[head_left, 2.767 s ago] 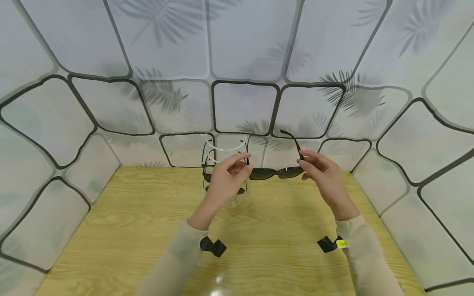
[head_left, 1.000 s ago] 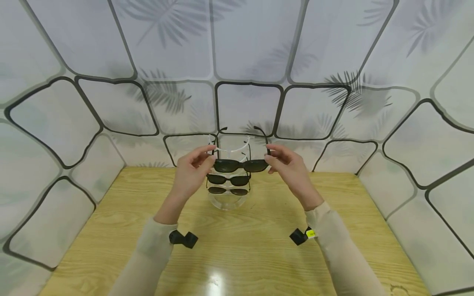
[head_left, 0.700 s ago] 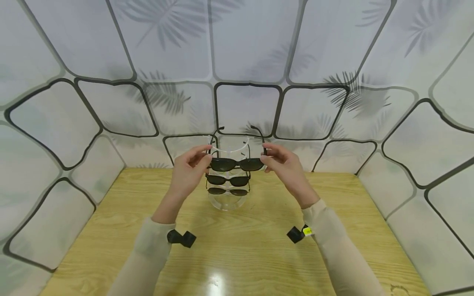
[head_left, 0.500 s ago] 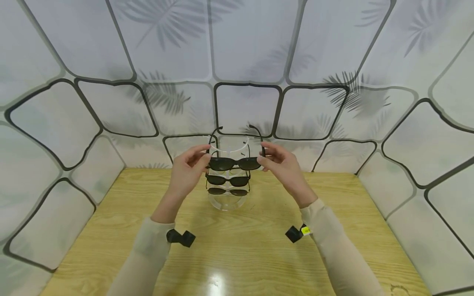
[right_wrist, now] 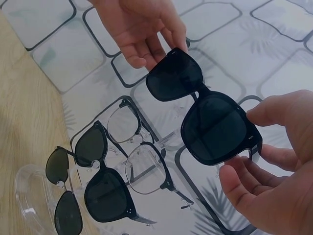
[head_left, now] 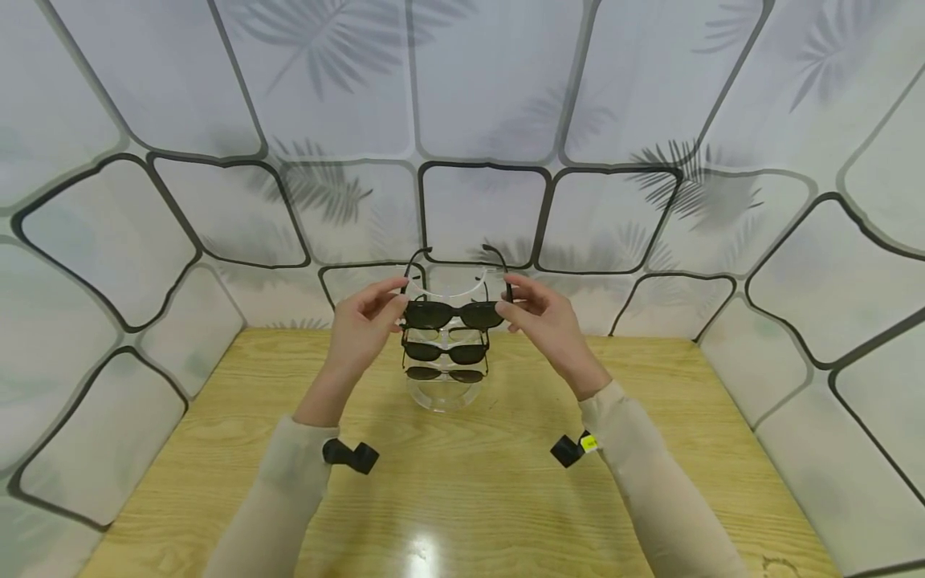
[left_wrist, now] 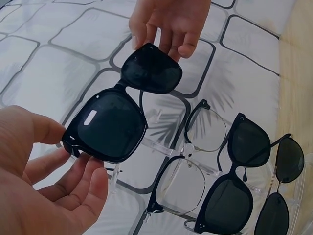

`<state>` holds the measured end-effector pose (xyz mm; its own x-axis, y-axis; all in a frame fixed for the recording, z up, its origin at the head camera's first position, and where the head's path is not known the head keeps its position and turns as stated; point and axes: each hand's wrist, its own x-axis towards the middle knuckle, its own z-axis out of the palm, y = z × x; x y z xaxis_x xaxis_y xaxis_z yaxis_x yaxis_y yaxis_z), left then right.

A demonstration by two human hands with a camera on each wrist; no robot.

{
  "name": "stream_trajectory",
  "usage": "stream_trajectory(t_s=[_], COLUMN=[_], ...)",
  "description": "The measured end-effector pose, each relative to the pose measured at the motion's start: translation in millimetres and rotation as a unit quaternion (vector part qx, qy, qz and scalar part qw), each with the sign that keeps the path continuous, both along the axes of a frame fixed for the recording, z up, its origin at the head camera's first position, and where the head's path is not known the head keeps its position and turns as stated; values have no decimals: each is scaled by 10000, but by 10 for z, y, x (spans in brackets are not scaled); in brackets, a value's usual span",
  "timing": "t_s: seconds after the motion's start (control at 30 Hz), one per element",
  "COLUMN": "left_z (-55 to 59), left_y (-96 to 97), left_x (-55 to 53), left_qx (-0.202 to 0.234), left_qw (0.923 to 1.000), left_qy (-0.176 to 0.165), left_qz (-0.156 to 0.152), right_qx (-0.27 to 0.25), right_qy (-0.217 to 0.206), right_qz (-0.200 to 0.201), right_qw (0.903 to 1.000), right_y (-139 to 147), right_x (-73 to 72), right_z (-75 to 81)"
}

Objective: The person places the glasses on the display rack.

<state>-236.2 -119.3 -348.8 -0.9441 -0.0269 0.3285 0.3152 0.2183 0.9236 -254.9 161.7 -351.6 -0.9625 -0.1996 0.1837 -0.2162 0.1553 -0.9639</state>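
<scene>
A pair of black sunglasses [head_left: 453,315] with unfolded temples is held level at the upper part of a clear display stand [head_left: 444,397]. My left hand [head_left: 364,325] pinches its left hinge corner between thumb and fingers. At the opposite corner, my right hand [head_left: 540,321] pinches the frame the same way. Below, the stand carries clear-lens eyeglasses [right_wrist: 145,168], a second pair of black sunglasses [left_wrist: 225,203] and thin-framed sunglasses [head_left: 444,374] lowest. Whether the held pair touches the stand cannot be told.
The stand is on a wood-grain table [head_left: 462,498] near its back edge. Patterned fabric walls [head_left: 477,213] rise behind and on both sides. A clear curved bar [head_left: 448,291] tops the stand.
Both hands brought the held sunglasses leftward from the stand's right side to in front of it. Lately they have moved slightly up and left, uncovering more of the clear-lens eyeglasses.
</scene>
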Motion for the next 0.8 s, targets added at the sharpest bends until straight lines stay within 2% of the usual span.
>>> stream_trajectory(t_s=[0.57, 0.8], left_z=[-57, -91], left_y=[-66, -78], left_x=[-144, -186], left_qx=[-115, -228], left_qw=[9995, 9987], left_qy=[279, 435], left_qz=[-42, 104], right_qx=[25, 23], right_qy=[66, 50], right_qz=[-89, -52], right_qw=[9999, 10000], right_y=[-76, -119], right_x=[-148, -216], right_z=[-13, -25])
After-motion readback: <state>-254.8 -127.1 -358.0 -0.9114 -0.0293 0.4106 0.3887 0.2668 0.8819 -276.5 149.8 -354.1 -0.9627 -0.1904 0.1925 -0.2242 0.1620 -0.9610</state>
